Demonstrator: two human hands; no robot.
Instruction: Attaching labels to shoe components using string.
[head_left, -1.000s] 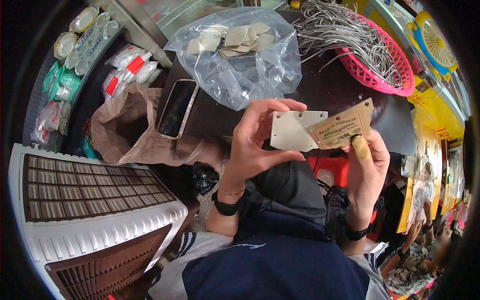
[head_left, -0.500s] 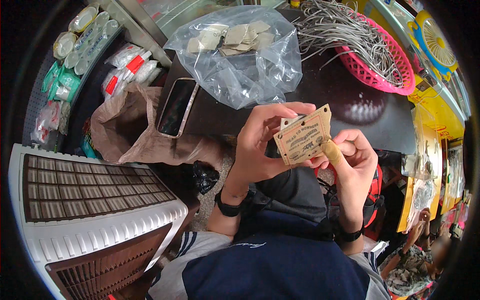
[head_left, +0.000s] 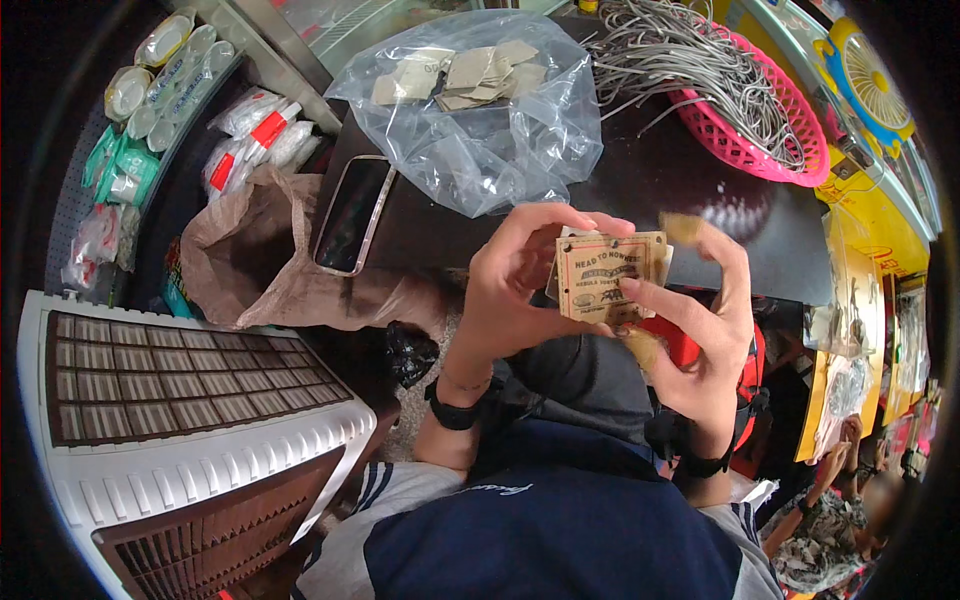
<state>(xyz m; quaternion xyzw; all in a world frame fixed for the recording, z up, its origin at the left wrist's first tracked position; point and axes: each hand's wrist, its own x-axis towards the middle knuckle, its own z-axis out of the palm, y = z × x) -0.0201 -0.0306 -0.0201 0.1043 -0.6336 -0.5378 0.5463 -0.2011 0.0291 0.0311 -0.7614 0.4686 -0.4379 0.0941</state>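
My left hand (head_left: 497,285) is closed on a small stack of tan printed cards (head_left: 598,262) with punched holes near the corners, held above my lap. My right hand (head_left: 708,325) has its fingers apart. One fingertip rests on the front card, the index finger is raised past the right edge, and the thumb is by the lower edge. Tan finger covers show on that index finger and thumb. Beyond my hands, a clear plastic bag (head_left: 500,160) lies on the dark table (head_left: 655,165) with more tan tags (head_left: 480,75) in its far part.
A pink basket (head_left: 822,155) of grey cords (head_left: 700,70) stands at the far right, near a yellow-and-blue fan (head_left: 862,72). A phone (head_left: 352,215) lies left of the bag. Brown sack (head_left: 235,245) and white air cooler (head_left: 200,455) fill the left. Another person (head_left: 815,540) is at lower right.
My right hand has let go of the cards' right edge and spread its fingers, the index finger lifting away. The cards have turned more level and face me squarely.
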